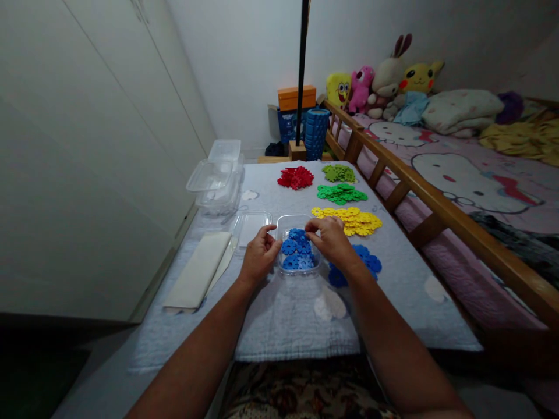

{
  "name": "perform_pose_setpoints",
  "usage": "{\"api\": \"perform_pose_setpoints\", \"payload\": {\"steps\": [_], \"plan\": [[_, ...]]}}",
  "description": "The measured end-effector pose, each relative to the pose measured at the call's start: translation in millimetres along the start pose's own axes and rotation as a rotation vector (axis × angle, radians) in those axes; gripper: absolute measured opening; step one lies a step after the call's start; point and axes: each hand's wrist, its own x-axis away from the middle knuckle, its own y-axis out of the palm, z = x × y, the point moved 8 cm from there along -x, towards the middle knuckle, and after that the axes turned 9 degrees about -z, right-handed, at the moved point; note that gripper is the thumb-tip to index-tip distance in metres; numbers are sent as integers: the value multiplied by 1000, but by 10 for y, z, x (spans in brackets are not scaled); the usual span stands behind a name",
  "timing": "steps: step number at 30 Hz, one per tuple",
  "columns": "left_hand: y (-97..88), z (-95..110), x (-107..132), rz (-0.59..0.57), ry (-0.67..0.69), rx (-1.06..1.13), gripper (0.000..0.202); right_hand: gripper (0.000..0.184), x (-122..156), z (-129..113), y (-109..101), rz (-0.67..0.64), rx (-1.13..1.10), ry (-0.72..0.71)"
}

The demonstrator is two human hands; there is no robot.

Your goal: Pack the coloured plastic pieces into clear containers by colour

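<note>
A clear plastic container [299, 271] stands on the cloth in front of me, with several blue notched plastic discs [299, 247] lying inside. My left hand [261, 253] grips its left wall between thumb and fingers. Over the container's right side, my right hand [329, 237] is closed in a pinch close to the blue discs; whatever is between its fingertips is too small to make out. Partly hidden behind my right wrist is a pile of more blue discs [372, 263]. A clear lid [254, 228] lies just left of the container.
Yellow [358, 221], green [341, 193], light green [339, 173] and red [296, 177] disc piles lie farther back. Stacked clear containers [218, 180] stand at the back left, near a folded cream sheet [198, 270]. A wooden bed rail [419, 203] runs along the right.
</note>
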Motion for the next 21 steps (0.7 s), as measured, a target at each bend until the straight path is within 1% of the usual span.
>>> {"api": "perform_pose_setpoints", "payload": {"steps": [6, 8, 10, 13, 17, 19, 21], "plan": [[0, 5, -4, -5, 14, 14, 43, 11, -124, -112, 123, 9, 14, -1], [1, -1, -7, -6, 13, 12, 42, 15, -134, -98, 116, 40, 13, -3], [6, -8, -9, -9, 12, 11, 42, 19, -117, -33, 65, 80, 6, 4], [13, -16, -10, -9, 15, 17, 42, 18, -47, 156, -69, 124, -12, 24], [13, -15, -6, -3, 24, 22, 39, 18, 129, 504, -275, 148, -17, 58], [9, -13, -4, -3, 27, 27, 38, 17, 245, 680, -326, 121, 26, 100], [2, -13, -4, -2, 26, 27, 38, 16, 371, 834, -323, 60, 99, 161]]}}
